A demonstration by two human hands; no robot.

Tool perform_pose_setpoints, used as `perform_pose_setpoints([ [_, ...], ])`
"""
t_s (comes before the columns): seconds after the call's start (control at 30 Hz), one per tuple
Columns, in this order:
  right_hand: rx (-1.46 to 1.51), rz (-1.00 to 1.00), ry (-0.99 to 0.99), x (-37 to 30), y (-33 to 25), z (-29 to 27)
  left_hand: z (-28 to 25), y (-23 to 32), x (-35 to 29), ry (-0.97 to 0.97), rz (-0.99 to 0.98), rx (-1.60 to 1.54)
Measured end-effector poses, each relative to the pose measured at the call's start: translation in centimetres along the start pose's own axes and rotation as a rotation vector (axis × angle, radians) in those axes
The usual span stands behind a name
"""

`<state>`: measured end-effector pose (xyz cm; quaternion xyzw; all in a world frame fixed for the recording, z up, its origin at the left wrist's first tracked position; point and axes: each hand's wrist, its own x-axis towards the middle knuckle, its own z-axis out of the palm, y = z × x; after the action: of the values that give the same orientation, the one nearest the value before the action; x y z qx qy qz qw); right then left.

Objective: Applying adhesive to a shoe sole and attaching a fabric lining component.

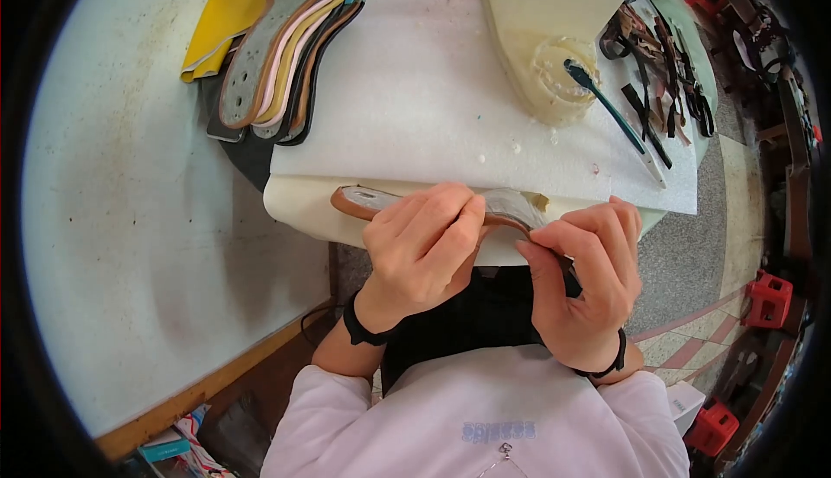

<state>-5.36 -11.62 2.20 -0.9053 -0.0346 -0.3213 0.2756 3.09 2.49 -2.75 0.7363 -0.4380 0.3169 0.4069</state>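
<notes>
A shoe insole (511,207) with a grey face and a brown edge lies over the near edge of the table. My left hand (424,244) is closed round its middle, fingers bent over the top. At its right end my right hand (589,261) pinches the brown edge between thumb and forefinger. The insole's left end (368,197), with a dark slot in it, sticks out past my left hand. Part of the insole is hidden behind my fingers.
Several stacked insoles (268,62) lie at the far left by yellow material (225,19). A cut-open plastic jug (554,10) stands at the back with a teal-and-white brush (619,123) resting on it. Dark and brown strips (662,71) are heaped at right; red stools (766,300) stand beyond.
</notes>
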Motion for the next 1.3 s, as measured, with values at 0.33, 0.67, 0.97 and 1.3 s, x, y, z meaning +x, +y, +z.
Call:
perform_pose_setpoints([
  [0.33, 0.025, 0.016, -0.019, 0.7, -0.2, 0.3, 0.0, -0.1, 0.0, -0.008, 0.000, 0.012],
  [0.67, 0.060, 0.084, -0.125, 1.4, -0.6, 0.4, 0.0, -0.1, 0.0, -0.018, -0.005, 0.006],
  [0.97, 0.084, 0.070, -0.187, 1.9, -0.4, 0.8, -0.1, -0.3, 0.2, -0.019, -0.016, -0.022],
  [1.3, 0.425, 0.276, -0.310, 2.3, 0.3, 0.4, -0.4, 0.0, 0.0, -0.052, -0.068, -0.073],
])
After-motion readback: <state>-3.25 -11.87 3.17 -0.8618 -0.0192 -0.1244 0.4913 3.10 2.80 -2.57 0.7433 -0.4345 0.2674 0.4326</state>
